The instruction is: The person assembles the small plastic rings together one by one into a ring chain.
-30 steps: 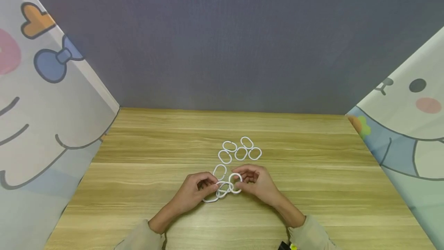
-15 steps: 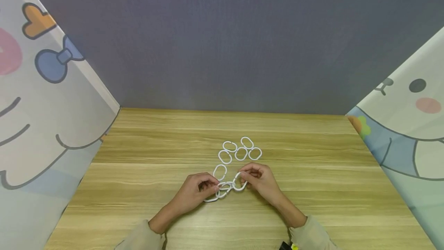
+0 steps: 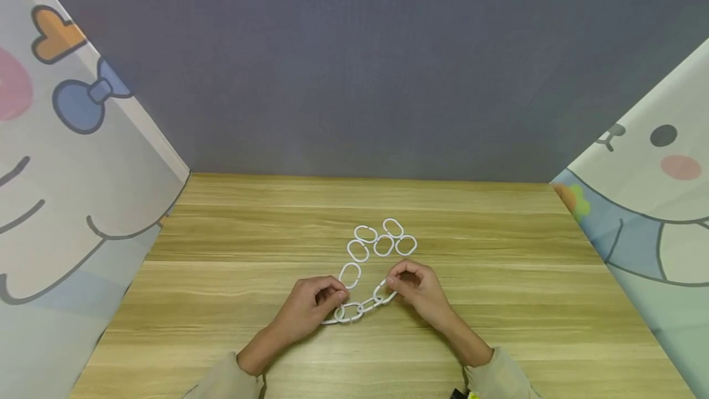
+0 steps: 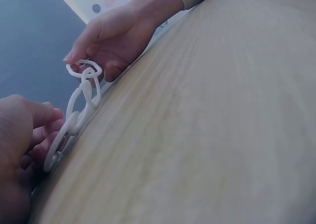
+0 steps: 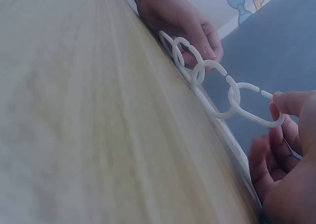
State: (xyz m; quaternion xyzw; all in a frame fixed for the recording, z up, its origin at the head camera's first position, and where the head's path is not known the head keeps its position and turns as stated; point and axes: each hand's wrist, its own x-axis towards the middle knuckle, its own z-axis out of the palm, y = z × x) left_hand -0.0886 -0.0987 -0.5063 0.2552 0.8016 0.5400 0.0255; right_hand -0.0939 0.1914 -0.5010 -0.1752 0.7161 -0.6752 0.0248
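A short chain of white plastic rings (image 5: 210,105), oval with a small gap in each, stretches between my hands above and along the wooden table. My right hand (image 3: 420,285) pinches its end ring (image 5: 254,118) between thumb and forefinger, raised a little. Beside the other end is my left hand (image 3: 310,305), its fingers loosely bent and its thumb near the forefinger. In the left wrist view the lower rings (image 4: 51,160) pass right by those fingers, and nothing plainly shows a grip. The far left ring is partly hidden under the left hand.
Several loose white rings (image 3: 351,264) lie just beyond my hands on the table (image 3: 249,233). A dark grey panel (image 3: 354,79) stands at the back, with cartoon-printed panels (image 3: 127,183) at both sides. A small black object (image 3: 458,394) shows by the right sleeve.
My right hand has taken hold of the end ring and drawn it slightly right, straightening the chain. The rings have slipped down from the left fingertips; the left hand has barely moved.
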